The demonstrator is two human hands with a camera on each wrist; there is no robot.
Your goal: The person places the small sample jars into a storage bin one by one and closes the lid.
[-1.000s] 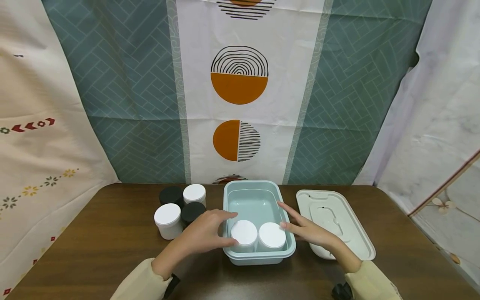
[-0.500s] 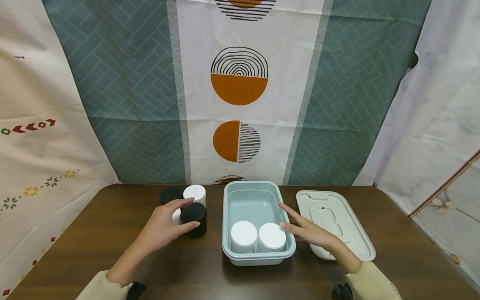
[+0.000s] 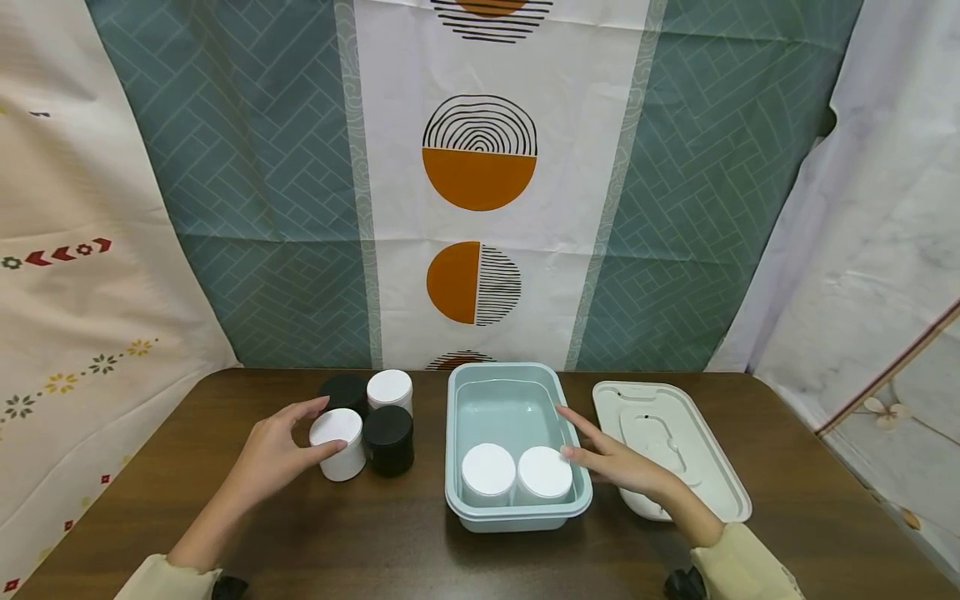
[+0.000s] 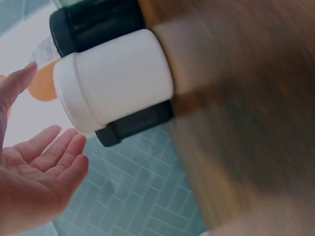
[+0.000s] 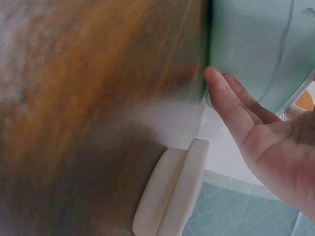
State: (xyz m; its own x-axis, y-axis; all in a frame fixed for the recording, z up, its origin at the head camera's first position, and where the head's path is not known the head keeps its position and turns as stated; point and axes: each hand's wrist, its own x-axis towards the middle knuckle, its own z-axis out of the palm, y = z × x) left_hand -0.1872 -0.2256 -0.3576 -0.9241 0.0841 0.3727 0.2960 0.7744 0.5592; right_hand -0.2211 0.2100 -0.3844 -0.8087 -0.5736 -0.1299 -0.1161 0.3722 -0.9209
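My left hand (image 3: 273, 450) is at the left side of a white screw-lid jar (image 3: 339, 446), with thumb and fingers spread on either side of its lid. In the left wrist view, a gap shows between the fingers and this white jar (image 4: 115, 78). Beside it is a black jar (image 3: 388, 442); another black jar (image 3: 343, 392) and a white jar (image 3: 390, 390) stand behind. My right hand (image 3: 615, 458) rests at the right rim of a pale blue tub (image 3: 453, 433), fingers extended. Two white jars, left (image 3: 488, 475) and right (image 3: 544, 475), sit in the tub's near end.
Right of the tub, a flat off-white lid (image 3: 716, 467) lies on the brown wooden table (image 3: 360, 542), partly behind my right hand. Patterned cloth (image 3: 300, 208) hangs along the table's back edge.
My left hand has moved left from the tub's jars, past the front black jar, to the front white jar on the left. The right hand has stayed at the tub's rim.
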